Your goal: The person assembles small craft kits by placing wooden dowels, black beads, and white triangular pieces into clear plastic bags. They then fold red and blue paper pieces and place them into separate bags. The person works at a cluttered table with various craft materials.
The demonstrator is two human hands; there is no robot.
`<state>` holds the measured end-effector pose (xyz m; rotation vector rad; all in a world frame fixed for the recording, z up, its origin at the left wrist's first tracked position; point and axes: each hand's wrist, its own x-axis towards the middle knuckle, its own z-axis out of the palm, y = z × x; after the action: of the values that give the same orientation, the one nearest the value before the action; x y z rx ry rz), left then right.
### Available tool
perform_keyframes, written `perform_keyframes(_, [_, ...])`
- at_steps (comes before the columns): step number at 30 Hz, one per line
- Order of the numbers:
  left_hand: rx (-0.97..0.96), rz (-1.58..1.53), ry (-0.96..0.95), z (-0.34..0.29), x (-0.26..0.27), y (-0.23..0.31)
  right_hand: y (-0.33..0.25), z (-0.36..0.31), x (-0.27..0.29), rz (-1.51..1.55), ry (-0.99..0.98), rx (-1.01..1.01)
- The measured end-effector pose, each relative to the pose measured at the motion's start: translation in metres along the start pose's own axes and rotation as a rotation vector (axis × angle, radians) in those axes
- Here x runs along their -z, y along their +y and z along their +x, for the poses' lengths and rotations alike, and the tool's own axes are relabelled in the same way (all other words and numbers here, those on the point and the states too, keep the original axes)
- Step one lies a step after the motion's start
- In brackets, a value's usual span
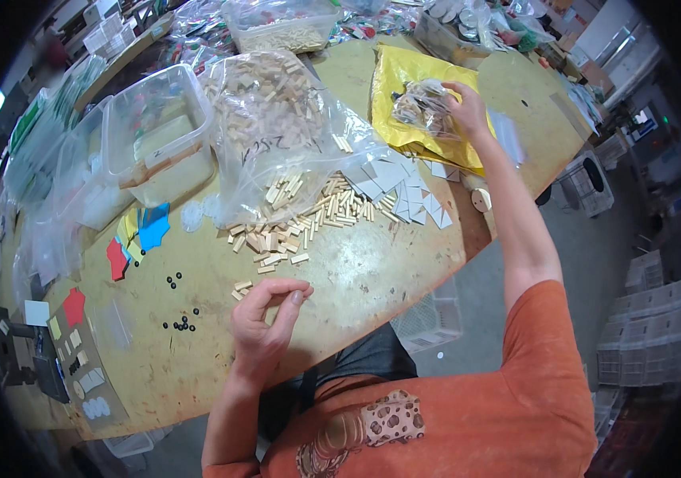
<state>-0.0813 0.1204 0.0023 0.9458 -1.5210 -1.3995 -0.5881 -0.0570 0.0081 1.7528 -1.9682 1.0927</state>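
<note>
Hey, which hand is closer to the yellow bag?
Right. The right hand is at the right edge of the yellow bag, gripping a clear plastic bag. The left hand is farther away, to the yellow bag's lower left.

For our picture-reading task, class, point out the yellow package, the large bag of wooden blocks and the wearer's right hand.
Yellow package [420,67]: head view, on its upper part.
Bag of wooden blocks [270,102]: head view, on its filled middle.
Right hand [468,110]: head view, on its back.
</note>
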Motion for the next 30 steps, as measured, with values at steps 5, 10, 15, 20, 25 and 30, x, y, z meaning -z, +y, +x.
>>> perform_keyframes(5, [-0.091,0.037,0.091,-0.008,0.007,-0.003,-0.111,-0.072,0.017,0.285,0.033,0.142])
perform_keyframes(10, [-0.373,0.350,0.029,-0.002,-0.002,0.001,-0.229,-0.172,0.051,0.376,-0.134,0.345])
perform_keyframes(15, [-0.470,0.458,-0.040,-0.027,0.015,-0.002,-0.315,-0.216,0.041,0.667,-0.428,0.309])
perform_keyframes(20, [-0.382,0.536,0.175,-0.072,0.073,-0.006,-0.333,-0.236,0.024,0.694,-0.487,0.355])
perform_keyframes(25, [-0.041,0.721,0.708,-0.087,0.189,0.001,-0.326,-0.245,0.025,0.790,-0.555,0.214])
perform_keyframes(30, [0.100,1.144,0.776,-0.091,0.270,-0.025,-0.325,-0.243,0.024,0.777,-0.580,0.211])
